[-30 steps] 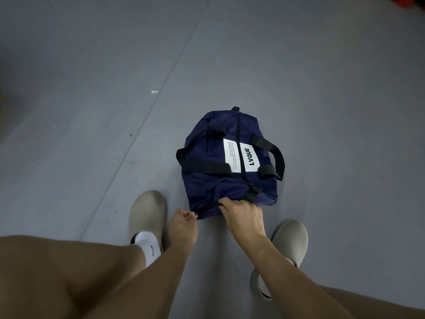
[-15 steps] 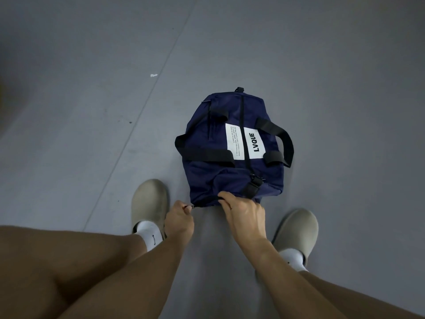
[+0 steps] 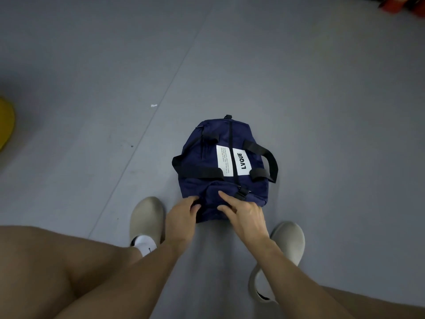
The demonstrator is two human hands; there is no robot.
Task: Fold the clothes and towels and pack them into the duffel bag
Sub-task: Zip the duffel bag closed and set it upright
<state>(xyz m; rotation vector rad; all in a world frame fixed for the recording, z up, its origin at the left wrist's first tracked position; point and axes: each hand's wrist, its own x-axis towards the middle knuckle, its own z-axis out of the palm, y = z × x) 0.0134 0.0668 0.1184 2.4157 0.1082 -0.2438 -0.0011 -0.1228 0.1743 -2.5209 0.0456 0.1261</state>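
You see a grey floor with a thin seam running diagonally through the left half. A small white scrap lies beside it. A yellow object is cut by the left edge, and blurred red-orange things sit in the upper right corner. At the bottom stand two beige shoes.

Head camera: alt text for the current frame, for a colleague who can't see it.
A navy duffel bag with black handles and a white LVQUE label lies, apparently zipped shut, on a grey floor. Both hands are at its near end: the right hand rests straight fingers on the fabric, the left hand touches the corner.
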